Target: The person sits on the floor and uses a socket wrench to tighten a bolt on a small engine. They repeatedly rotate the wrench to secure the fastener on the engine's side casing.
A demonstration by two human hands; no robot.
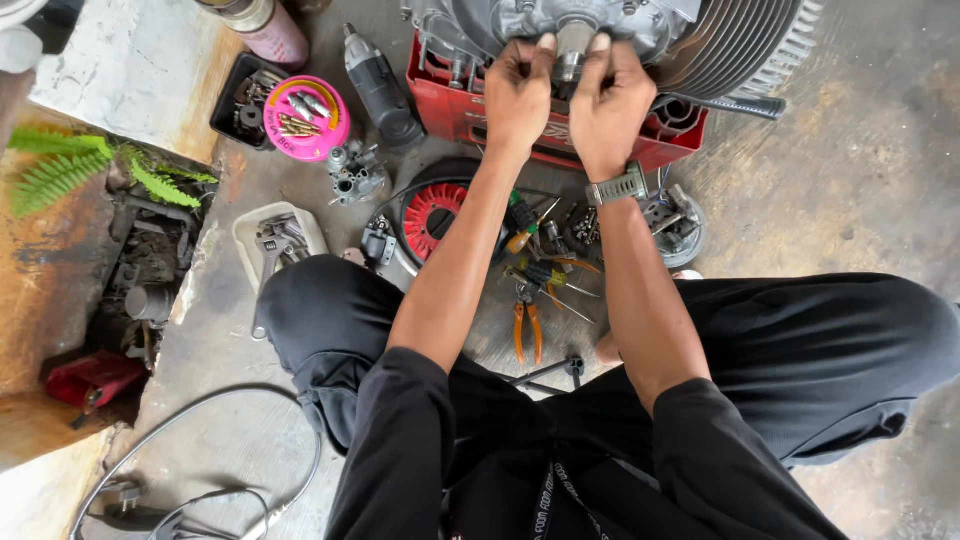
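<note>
Overhead, your left hand (518, 95) and right hand (610, 105) pinch closed around a short metal shaft (573, 50) that points toward you from the grey engine (600, 25) on a red crate (560, 135); a pink tub (306, 118) holds screws.

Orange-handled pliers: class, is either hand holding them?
No: the orange-handled pliers lie on the floor, while the left hand and right hand grip the engine shaft.

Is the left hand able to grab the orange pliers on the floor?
Probably yes. The orange pliers lie uncovered on the floor between the knees, but the left hand is up on the grey engine shaft and must let go.
</note>
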